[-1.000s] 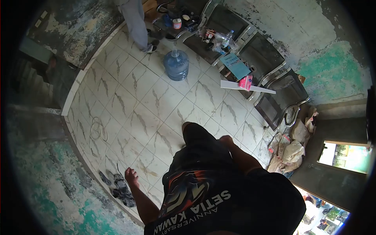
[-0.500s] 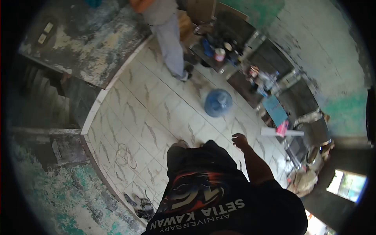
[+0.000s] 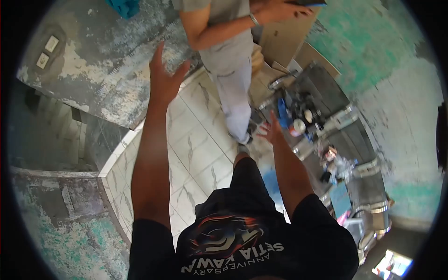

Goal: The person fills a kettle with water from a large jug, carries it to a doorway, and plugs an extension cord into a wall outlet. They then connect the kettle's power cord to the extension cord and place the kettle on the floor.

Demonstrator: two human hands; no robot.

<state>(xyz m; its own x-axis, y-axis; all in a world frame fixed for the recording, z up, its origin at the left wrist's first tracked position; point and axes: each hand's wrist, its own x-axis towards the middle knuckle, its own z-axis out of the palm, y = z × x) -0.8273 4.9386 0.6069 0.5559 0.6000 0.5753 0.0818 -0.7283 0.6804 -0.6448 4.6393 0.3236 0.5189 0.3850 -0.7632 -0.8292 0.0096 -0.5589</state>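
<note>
Both hands are released, fingers spread: the left hand (image 3: 166, 81) before a patchy wall (image 3: 112, 44) with two pale plates (image 3: 52, 44), the right hand (image 3: 273, 132) near one white tub (image 3: 297, 127) on a dark chair (image 3: 324, 88). One blurred blue jug (image 3: 270, 182) and one other person (image 3: 228, 58) show.

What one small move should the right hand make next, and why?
Perhaps the right hand should ease toward the red-and-white tub: it looks open and empty, and the tub appears just beside it, though depth is hard to judge. The left hand, also spread, shows against the patchy wall, farther off.
</note>
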